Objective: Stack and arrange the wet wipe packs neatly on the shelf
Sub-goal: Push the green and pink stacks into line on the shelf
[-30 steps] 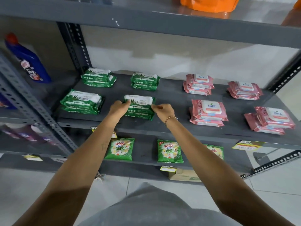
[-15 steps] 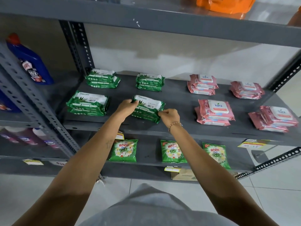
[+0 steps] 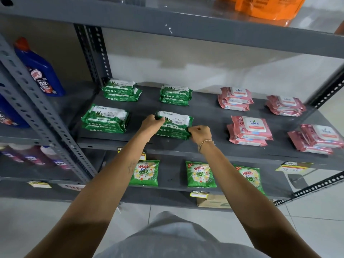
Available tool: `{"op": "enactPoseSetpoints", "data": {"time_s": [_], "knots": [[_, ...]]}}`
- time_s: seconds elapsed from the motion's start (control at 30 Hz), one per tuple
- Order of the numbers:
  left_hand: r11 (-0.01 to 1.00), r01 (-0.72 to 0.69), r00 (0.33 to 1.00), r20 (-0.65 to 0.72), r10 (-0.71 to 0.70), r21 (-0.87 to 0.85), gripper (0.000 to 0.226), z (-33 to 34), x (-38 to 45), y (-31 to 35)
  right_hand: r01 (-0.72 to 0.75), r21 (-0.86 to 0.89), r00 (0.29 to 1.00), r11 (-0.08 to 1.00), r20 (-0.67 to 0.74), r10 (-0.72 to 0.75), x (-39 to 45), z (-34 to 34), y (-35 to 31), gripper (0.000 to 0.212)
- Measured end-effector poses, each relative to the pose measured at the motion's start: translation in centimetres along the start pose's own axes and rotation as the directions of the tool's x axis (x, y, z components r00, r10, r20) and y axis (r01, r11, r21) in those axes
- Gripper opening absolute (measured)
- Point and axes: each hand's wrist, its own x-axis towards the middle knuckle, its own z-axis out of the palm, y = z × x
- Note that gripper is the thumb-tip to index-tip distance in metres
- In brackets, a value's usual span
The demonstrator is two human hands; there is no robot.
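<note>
A stack of green wet wipe packs (image 3: 176, 125) lies at the front middle of the grey shelf (image 3: 204, 116). My left hand (image 3: 151, 124) pinches its near left corner and my right hand (image 3: 200, 134) pinches its near right corner. Three more green stacks lie at the front left (image 3: 105, 119), back left (image 3: 121, 90) and back middle (image 3: 176, 94). Pink wipe stacks lie on the right half: back (image 3: 235, 98), far back right (image 3: 284, 105), front (image 3: 250, 131) and front right (image 3: 316, 139), the last one askew.
A blue bottle (image 3: 40, 70) stands on the neighbouring shelf at left behind a perforated upright (image 3: 41, 116). Green detergent pouches (image 3: 200, 174) sit on the shelf below. An orange bag (image 3: 268, 6) lies on the shelf above. Price tags hang on the shelf's front edge.
Both hands have stayed on the front middle green stack; the right hand has dropped from its top edge to the near right corner, and the stack now sits slightly turned. The camera has shifted.
</note>
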Motion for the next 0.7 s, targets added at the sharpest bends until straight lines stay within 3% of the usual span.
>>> {"op": "enactPoseSetpoints", "data": {"time_s": [0.1,0.23,0.3,0.37,0.43,0.5,0.57,0.6,0.7], "knots": [[0.999,0.018,0.999,-0.040,-0.019,-0.037,0.044,0.3,-0.1,-0.1,-0.007,0.029,1.000,1.000,0.017,0.006,0.5,-0.1,-0.1,0.011],[0.997,0.053,0.997,-0.052,-0.056,-0.054,0.053,0.2,-0.4,-0.1,-0.034,0.045,0.999,0.998,0.030,0.033,1.2,-0.2,0.4,0.032],[0.999,0.024,0.993,-0.115,-0.021,0.021,0.064,0.6,-0.8,0.2,-0.020,0.031,0.998,0.999,0.057,0.018,0.8,-0.7,0.3,0.034],[0.970,-0.127,0.945,-0.273,0.182,0.207,0.070,1.0,-1.3,0.7,0.053,-0.048,0.997,0.997,0.050,-0.051,-0.1,-2.2,-0.6,0.025],[0.868,-0.293,0.841,-0.324,0.433,0.400,0.061,1.5,-1.5,1.6,0.185,-0.142,0.981,0.972,-0.031,-0.191,-0.5,-4.8,-1.5,0.019],[0.752,-0.364,0.790,-0.245,0.562,0.550,0.053,2.5,-1.1,2.7,0.307,-0.301,0.907,0.903,-0.194,-0.373,-0.5,-8.4,-2.0,0.022],[0.689,-0.388,0.804,-0.140,0.577,0.613,0.054,4.1,-0.7,3.7,0.338,-0.457,0.800,0.823,-0.321,-0.507,0.7,-12.1,-1.2,0.023],[0.665,-0.383,0.823,-0.090,0.561,0.641,0.056,4.9,-0.6,4.0,0.319,-0.526,0.779,0.788,-0.328,-0.534,1.7,-13.8,-0.5,0.025],[0.600,-0.325,0.880,0.002,0.474,0.731,0.062,7.3,-0.3,3.3,0.230,-0.700,0.883,0.676,-0.142,-0.448,4.3,-17.2,2.6,0.038]]}}
